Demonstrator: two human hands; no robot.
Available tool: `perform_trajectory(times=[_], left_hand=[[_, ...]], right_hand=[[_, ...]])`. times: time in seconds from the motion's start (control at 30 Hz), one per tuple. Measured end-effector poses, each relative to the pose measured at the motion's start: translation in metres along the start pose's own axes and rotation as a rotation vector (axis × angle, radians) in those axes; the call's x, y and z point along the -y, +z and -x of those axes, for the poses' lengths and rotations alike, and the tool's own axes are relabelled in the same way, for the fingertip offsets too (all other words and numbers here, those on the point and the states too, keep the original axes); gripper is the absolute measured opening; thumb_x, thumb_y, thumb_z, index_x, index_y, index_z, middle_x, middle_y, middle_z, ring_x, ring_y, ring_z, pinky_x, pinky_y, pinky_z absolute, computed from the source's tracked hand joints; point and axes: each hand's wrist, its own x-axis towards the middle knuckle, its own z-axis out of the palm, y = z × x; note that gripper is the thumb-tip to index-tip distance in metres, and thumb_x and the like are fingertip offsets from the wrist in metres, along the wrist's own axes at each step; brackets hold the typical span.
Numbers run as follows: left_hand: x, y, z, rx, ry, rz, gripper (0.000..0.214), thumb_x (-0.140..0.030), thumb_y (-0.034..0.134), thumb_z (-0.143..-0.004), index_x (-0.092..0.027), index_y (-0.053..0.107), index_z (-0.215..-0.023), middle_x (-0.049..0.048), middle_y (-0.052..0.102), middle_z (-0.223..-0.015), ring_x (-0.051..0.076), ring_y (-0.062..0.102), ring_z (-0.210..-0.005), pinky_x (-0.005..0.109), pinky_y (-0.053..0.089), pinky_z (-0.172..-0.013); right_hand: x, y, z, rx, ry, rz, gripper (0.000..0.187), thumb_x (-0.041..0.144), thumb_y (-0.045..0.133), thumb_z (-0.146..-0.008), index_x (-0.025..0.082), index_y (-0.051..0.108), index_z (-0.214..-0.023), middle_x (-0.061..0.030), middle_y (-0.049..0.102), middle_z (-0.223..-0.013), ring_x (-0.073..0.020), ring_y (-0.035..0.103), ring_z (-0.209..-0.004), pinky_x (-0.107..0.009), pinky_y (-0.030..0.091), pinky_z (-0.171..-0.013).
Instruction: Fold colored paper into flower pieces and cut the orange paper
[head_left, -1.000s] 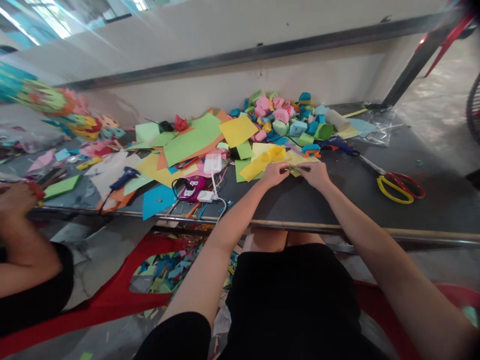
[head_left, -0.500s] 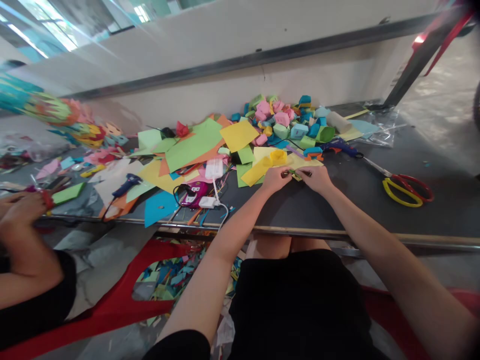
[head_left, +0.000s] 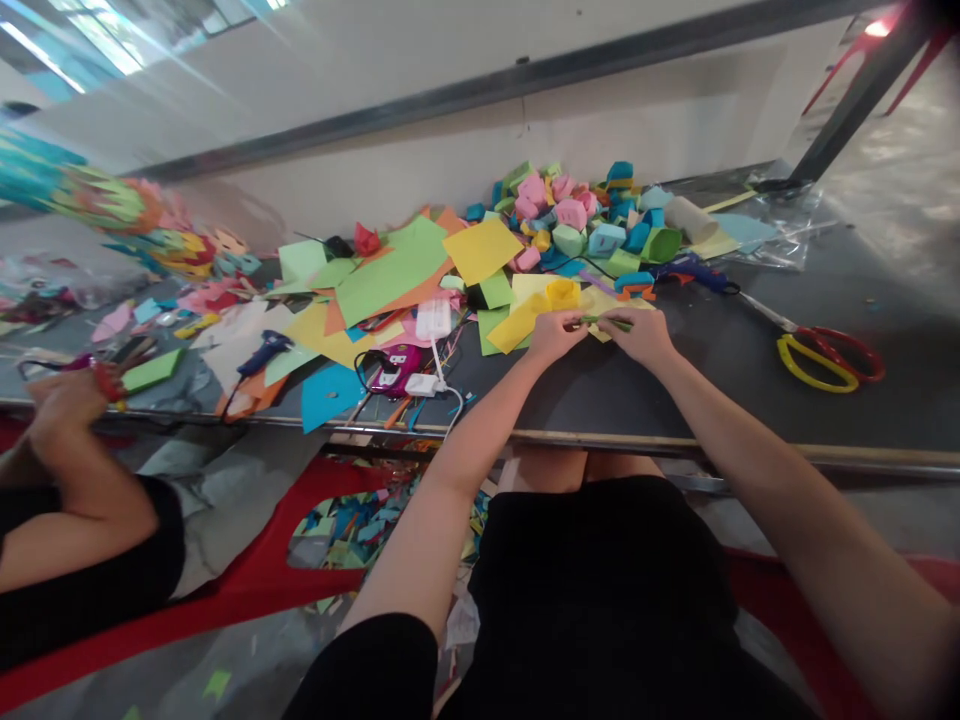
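Note:
Between my two hands, above the dark tabletop, is a thin green paper strip (head_left: 618, 324). My left hand (head_left: 556, 336) pinches its left end with fingers closed. The other end is held by my right hand (head_left: 642, 334), its fingers also pressed together. Just behind my left hand lie yellow paper (head_left: 517, 322) and a rolled yellow paper piece (head_left: 562, 293). A blue and orange folded paper piece (head_left: 634, 285) rests behind my right hand. My fingers partly cover the strip.
A heap of folded paper pieces (head_left: 571, 213) stands at the back. Scissors (head_left: 829, 358) lie to the right, near a blue glue gun (head_left: 690, 268). Left are paper sheets (head_left: 397, 265), a purple power strip (head_left: 396, 371), another glue gun (head_left: 264, 352) and a co-worker's hand (head_left: 71, 400).
The green paper strip now shows longer and straighter between my hands. My view has shifted slightly, and the co-worker's hand at the left shows more fully.

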Motion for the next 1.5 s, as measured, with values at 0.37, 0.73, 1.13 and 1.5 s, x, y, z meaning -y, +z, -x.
perform_trajectory(times=[0.37, 0.73, 1.13, 1.5], left_hand=[[-0.001, -0.002, 0.001, 0.035, -0.016, 0.027, 0.020, -0.032, 0.083, -0.082, -0.017, 0.083, -0.095, 0.0039, 0.077, -0.070, 0.016, 0.072, -0.067, 0.027, 0.055, -0.072], [0.003, -0.006, 0.000, 0.116, 0.012, 0.050, 0.012, -0.025, 0.082, -0.083, -0.016, 0.083, -0.090, 0.0042, 0.079, -0.076, 0.015, 0.072, -0.066, 0.025, 0.053, -0.068], [0.003, -0.018, -0.006, 0.006, 0.005, 0.043, 0.028, -0.030, 0.083, -0.081, -0.015, 0.079, -0.105, 0.0111, 0.080, -0.105, 0.015, 0.073, -0.080, 0.028, 0.056, -0.080], [0.010, -0.003, -0.006, 0.137, -0.042, 0.145, 0.015, -0.028, 0.083, -0.080, -0.017, 0.082, -0.090, 0.0049, 0.079, -0.078, 0.015, 0.072, -0.072, 0.027, 0.055, -0.074]], right_hand=[[-0.008, 0.001, -0.001, -0.035, -0.033, -0.009, 0.017, 0.040, 0.073, -0.086, 0.025, 0.083, -0.084, -0.0040, 0.082, -0.087, -0.0254, 0.077, -0.083, -0.038, 0.058, -0.079], [-0.009, 0.000, -0.001, 0.026, -0.017, 0.014, 0.013, 0.036, 0.075, -0.085, 0.026, 0.082, -0.081, -0.0034, 0.081, -0.083, -0.0240, 0.076, -0.080, -0.035, 0.055, -0.075], [-0.021, -0.012, -0.005, -0.008, 0.062, -0.026, 0.012, 0.035, 0.077, -0.083, 0.024, 0.082, -0.080, -0.0035, 0.080, -0.081, -0.0215, 0.074, -0.073, -0.033, 0.055, -0.072], [-0.013, -0.007, -0.002, 0.009, 0.029, 0.011, 0.015, 0.038, 0.079, -0.081, 0.024, 0.082, -0.078, -0.0043, 0.081, -0.082, -0.0234, 0.075, -0.079, -0.035, 0.055, -0.078]])
